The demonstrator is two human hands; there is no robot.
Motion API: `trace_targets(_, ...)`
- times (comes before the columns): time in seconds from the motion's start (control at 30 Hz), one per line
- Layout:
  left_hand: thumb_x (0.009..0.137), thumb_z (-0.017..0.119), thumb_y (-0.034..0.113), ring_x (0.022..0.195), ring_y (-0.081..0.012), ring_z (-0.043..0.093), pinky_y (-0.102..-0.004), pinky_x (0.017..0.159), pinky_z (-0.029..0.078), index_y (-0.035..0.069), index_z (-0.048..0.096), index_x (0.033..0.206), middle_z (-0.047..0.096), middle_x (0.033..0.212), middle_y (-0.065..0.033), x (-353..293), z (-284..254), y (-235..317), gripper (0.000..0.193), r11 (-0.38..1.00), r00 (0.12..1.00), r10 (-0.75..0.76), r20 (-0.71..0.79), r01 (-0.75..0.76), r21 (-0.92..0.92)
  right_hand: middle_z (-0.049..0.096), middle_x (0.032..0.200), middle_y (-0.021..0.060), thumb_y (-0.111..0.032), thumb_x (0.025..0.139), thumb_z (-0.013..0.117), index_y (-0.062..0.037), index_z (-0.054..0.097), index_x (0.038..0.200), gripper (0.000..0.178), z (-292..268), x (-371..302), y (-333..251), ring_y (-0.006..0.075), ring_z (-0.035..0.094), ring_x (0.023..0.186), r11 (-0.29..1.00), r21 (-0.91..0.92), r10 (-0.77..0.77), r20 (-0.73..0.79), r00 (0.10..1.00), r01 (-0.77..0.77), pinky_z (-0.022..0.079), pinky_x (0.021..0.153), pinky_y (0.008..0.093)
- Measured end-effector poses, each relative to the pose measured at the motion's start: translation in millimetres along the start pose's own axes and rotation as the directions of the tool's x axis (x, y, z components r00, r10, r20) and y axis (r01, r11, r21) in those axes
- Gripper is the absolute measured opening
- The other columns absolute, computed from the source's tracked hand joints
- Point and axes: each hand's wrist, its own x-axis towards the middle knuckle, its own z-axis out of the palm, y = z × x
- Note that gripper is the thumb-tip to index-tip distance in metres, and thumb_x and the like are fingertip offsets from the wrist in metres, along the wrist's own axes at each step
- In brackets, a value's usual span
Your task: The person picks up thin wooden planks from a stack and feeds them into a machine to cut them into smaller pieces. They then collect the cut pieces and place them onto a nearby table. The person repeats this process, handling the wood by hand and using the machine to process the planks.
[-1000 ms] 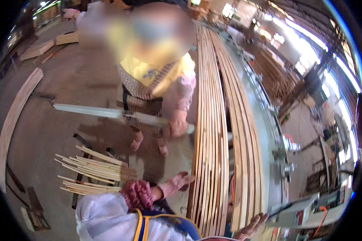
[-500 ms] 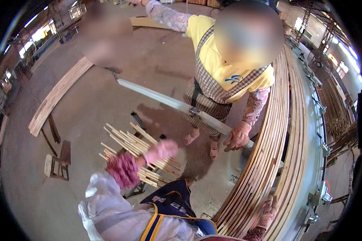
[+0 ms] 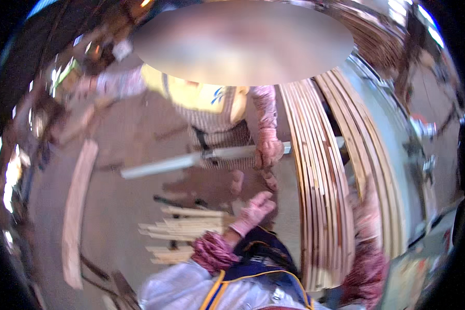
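Note:
My left hand (image 3: 256, 209), in a pink glove, is in the air above the floor, its fingers apart and nothing in them. My right hand (image 3: 367, 214), gloved too and smeared by motion, lies at the left edge of the right-hand group of long wooden strips (image 3: 385, 175); its grip is unclear. Between my arms runs a wider bundle of long wooden strips (image 3: 318, 186), set on edge side by side. Across from me, a co-worker's gloved hand (image 3: 268, 149) rests on a pale metal bar (image 3: 227, 153), which reappears beyond the bundle.
Short wooden sticks (image 3: 186, 227) lie in a pile left of my body. Further left is a long wooden plank (image 3: 80, 212) above the floor. A grey-blue machine bed with clamps (image 3: 395, 155) borders the strips on the right. The co-worker's yellow shirt (image 3: 206, 95) shows beyond the bar.
The view has swung round and blurred. My left hand has moved rightward, nearer the bundle. My right hand appears further forward along the strips. The co-worker's hand stays at the bar.

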Motion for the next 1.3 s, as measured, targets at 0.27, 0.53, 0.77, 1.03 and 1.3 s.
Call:
trace_targets(0.27,0.088,0.058,0.056,0.127,-0.0369,0.049,-0.0392,0.104,0.037,0.004,0.032,0.145,0.052,0.134,-0.0238,24,96,79,0.081,0.953,0.926,-0.198,0.32,0.105,0.285,0.06,0.13,0.008,-0.034,0.094,0.059,-0.0073,0.049,0.136,0.051,-60,-10,-126,0.0218,0.054,0.122,0.767,0.641,0.081,-0.064,0.995,-0.021,0.042,0.104,0.0408)
trace_targets(0.53,0.086,0.065,0.049,0.122,-0.0272,0.052,-0.0344,0.102,0.039,0.014,0.022,0.151,0.057,0.13,-0.0158,20,102,73,0.086,0.992,0.927,-0.127,0.354,0.112,0.06,0.061,0.124,0.017,-0.045,0.087,0.065,-0.0086,0.054,0.133,0.06,-114,-72,27,0.0345,0.058,0.113,0.472,-0.873,-0.004,-0.139,0.99,-0.121,0.046,0.095,0.0424)
trace_targets(0.77,0.083,0.059,0.065,0.126,-0.0286,0.05,-0.0365,0.101,0.04,0.011,0.026,0.15,0.053,0.134,-0.0203,17,77,69,0.093,0.945,0.889,-0.29,0.355,0.209,0.251,0.063,0.113,0.0169,-0.042,0.089,0.063,-0.0082,0.057,0.129,0.053,-85,-84,25,0.033,0.061,0.106,0.461,-0.878,0.109,-0.09,0.99,-0.13,0.048,0.091,0.0423)
trace_targets(1.03,0.091,0.059,0.052,0.084,-0.0128,0.059,-0.0257,0.077,0.049,0.008,0.022,0.152,0.062,0.105,-0.0066,-1,41,18,0.084,0.883,0.862,-0.29,0.415,0.409,-0.232,0.059,0.115,0.0114,-0.024,0.079,0.069,-0.0285,0.045,0.139,0.065,-71,-73,44,0.0315,0.058,0.107,0.083,-0.994,-0.06,-0.071,0.996,-0.066,0.046,0.093,0.0424)
trace_targets(1.3,0.091,0.058,0.051,0.129,-0.0283,0.045,-0.0337,0.108,0.032,-0.005,0.039,0.141,0.051,0.137,-0.0202,-19,14,71,0.077,0.91,0.895,-0.323,0.306,0.383,-0.157,0.052,0.125,0.0068,-0.028,0.079,0.064,-0.0143,0.034,0.14,0.07,-78,-48,64,0.023,0.053,0.115,-0.385,-0.923,0.363,-0.167,0.917,-0.016,0.044,0.09,0.0385)
